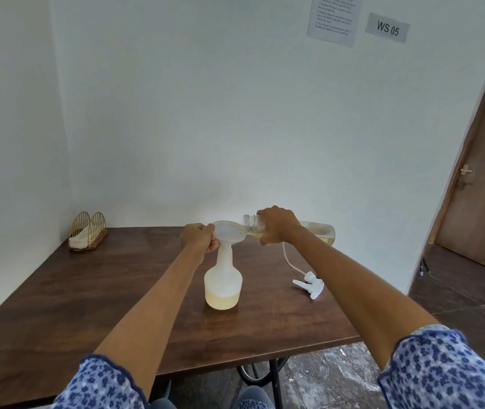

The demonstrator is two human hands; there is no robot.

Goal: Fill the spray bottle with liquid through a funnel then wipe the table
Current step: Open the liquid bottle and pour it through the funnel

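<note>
Right now the spray bottle (223, 283) stands upright near the middle of the dark wooden desk (88, 290), its wide base holding a shallow layer of pale yellowish liquid. A translucent funnel (226, 230) sits in its narrow neck. The left hand (199, 238) grips the funnel's left rim and stem, fingers curled round it. The right hand (278, 225) wraps its fingers round a clear supply bottle (288, 228) held nearly level, its threaded open mouth over the funnel bowl; yellowish liquid lies along its lower side. Whether liquid is running at this instant is too faint to tell.

As a judgement, the spray bottle is thin frosted plastic, light while mostly empty and top-heavy with the funnel on, so it could tip; holding at the neck or funnel rim looks sensible. The supply bottle seems smooth and possibly slippery, best held round its body as it is. The funnel looks rigid but light and merely rests in the neck.

To the right on the desk lies the white trigger head (310, 284) with its thin clear tube curving toward the far side. At the far left corner stands a gold wire holder (88, 231) with white napkins, likely useful for wiping later
</note>
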